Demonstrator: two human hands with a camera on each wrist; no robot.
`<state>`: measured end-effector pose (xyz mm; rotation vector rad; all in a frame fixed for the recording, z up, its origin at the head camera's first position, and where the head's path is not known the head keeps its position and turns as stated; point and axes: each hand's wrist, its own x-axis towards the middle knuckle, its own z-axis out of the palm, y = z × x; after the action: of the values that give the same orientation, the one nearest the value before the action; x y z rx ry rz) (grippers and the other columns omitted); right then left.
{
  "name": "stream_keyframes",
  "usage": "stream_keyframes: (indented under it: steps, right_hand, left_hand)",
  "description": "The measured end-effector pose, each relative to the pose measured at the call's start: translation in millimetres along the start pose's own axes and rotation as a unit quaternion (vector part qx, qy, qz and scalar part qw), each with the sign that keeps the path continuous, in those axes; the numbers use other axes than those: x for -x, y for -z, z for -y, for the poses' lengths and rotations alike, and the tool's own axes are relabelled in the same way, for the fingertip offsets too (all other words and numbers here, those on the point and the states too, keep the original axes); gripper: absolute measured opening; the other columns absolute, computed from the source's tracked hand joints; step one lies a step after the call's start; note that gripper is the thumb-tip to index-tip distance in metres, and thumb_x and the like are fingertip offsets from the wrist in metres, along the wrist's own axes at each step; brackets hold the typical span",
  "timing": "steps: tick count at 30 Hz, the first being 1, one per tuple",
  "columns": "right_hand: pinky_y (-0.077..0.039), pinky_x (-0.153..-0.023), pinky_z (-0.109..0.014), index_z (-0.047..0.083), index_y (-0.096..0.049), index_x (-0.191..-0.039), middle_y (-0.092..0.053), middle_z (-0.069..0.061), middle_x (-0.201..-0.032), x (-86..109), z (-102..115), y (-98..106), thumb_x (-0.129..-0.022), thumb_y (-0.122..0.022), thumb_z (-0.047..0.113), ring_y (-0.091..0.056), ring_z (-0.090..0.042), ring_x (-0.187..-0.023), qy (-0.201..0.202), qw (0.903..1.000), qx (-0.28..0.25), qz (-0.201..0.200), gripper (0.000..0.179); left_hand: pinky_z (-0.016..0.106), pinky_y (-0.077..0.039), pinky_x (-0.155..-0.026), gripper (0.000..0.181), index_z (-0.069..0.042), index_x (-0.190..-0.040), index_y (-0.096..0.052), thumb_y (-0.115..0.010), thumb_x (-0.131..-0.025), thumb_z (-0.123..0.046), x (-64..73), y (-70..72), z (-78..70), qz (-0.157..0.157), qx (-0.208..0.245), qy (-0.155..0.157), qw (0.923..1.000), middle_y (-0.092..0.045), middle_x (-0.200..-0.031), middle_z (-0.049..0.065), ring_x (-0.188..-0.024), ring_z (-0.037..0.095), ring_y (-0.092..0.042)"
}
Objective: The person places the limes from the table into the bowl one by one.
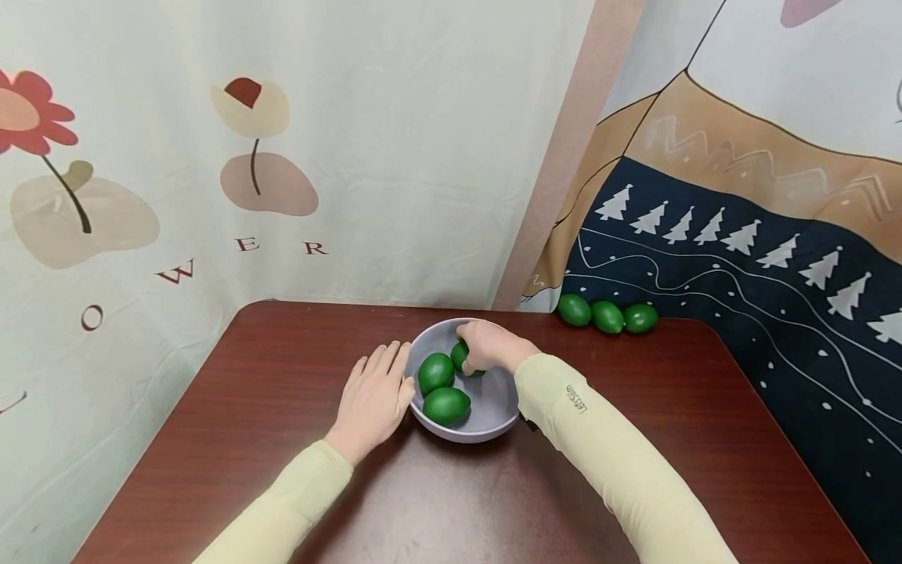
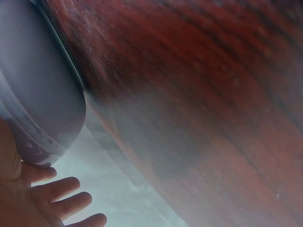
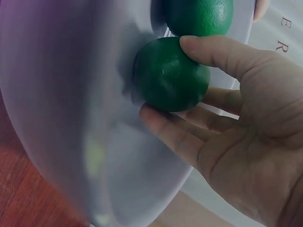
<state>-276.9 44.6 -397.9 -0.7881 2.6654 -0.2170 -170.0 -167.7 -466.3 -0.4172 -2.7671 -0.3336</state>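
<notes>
A pale lavender bowl [image 1: 493, 403] sits on the table with several green limes inside. My right hand [image 1: 489, 345] reaches into the far side of the bowl and grips one lime [image 3: 171, 74] between thumb and fingers. That lime is partly hidden by the hand in the head view. Two other limes lie at the bowl's left, one lime [image 1: 436, 373] behind the nearer lime [image 1: 447, 406]. My left hand [image 1: 373, 395] is beside the bowl's left rim, fingers stretched out and thumb against the wall. In the left wrist view its fingers [image 2: 59, 189] show near the bowl's outer side.
Three more limes [image 1: 607, 316] lie in a row at the table's back right edge. The dark red wooden table [image 1: 282, 376] reaches back to a white curtain [image 1: 409, 157] with flower prints. A cloth with tree prints [image 1: 740, 235] hangs at the right.
</notes>
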Motion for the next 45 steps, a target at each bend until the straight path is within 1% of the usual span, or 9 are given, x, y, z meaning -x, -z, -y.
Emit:
stream_keyframes:
  steps: [8,19,23,33,39,45]
  right_hand:
    - [-0.049,-0.092,-0.036,0.003,-0.063,-0.129,-0.065,-0.008,-0.114,0.7,-2,-3,-0.087,-0.083,0.023,-0.055,-0.022,-0.103,-0.01,0.9999,0.006,-0.006,0.051]
    - [-0.049,-0.094,-0.038,0.004,-0.061,-0.133,-0.064,-0.009,-0.122,5.3,-6,-3,-0.088,-0.082,0.024,-0.055,-0.023,-0.107,-0.027,0.9996,-0.003,-0.003,0.054]
    - [-0.049,-0.097,-0.038,0.004,-0.059,-0.139,-0.063,-0.01,-0.131,8.1,-8,-1,-0.09,-0.08,0.025,-0.055,-0.023,-0.112,-0.029,0.9996,-0.003,0.002,0.058]
    - [-0.047,-0.106,-0.04,0.002,-0.056,-0.143,-0.06,-0.014,-0.141,19.5,-11,9,-0.094,-0.075,0.025,-0.055,-0.024,-0.122,-0.017,0.9997,-0.017,-0.001,0.057]
    - [-0.047,-0.108,-0.041,0.001,-0.054,-0.145,-0.059,-0.016,-0.139,26.9,-14,13,-0.096,-0.073,0.026,-0.056,-0.025,-0.121,-0.01,0.9994,-0.031,-0.003,0.059]
    - [-0.044,-0.113,-0.044,0.001,-0.053,-0.147,-0.057,-0.017,-0.145,32.5,-20,16,-0.096,-0.072,0.027,-0.054,-0.028,-0.132,-0.002,0.9989,-0.044,-0.014,0.06]
  left_hand:
    - [0.058,-0.034,-0.118,0.058,-0.004,-0.155,-0.046,-0.047,-0.104,-0.031,-0.5,0.3,-0.7,0.005,0.003,0.002,1.0,-0.052,-0.152,0.02,-0.142,0.04,-0.046]
    - [0.059,-0.036,-0.116,0.057,-0.002,-0.153,-0.048,-0.049,-0.103,-0.03,1.0,1.7,-2.5,-0.01,0.007,0.0,0.9999,-0.054,-0.15,0.021,-0.141,0.041,-0.048]
    - [0.058,-0.037,-0.116,0.056,-0.002,-0.152,-0.049,-0.048,-0.103,-0.03,1.5,1.9,-3.0,-0.012,0.003,-0.001,0.9999,-0.055,-0.149,0.021,-0.14,0.041,-0.048]
    - [0.058,-0.037,-0.116,0.057,-0.002,-0.153,-0.048,-0.05,-0.104,-0.03,0.3,2.4,-2.9,-0.004,-0.004,-0.001,1.0,-0.054,-0.15,0.021,-0.14,0.041,-0.048]
    - [0.058,-0.037,-0.116,0.057,-0.002,-0.153,-0.048,-0.048,-0.104,-0.031,0.4,0.6,-1.8,-0.007,-0.006,-0.002,1.0,-0.054,-0.15,0.021,-0.14,0.041,-0.048]
    - [0.058,-0.037,-0.115,0.056,-0.002,-0.152,-0.049,-0.049,-0.103,-0.03,0.5,0.4,-2.1,-0.011,-0.005,-0.004,0.9999,-0.055,-0.149,0.021,-0.14,0.041,-0.048]
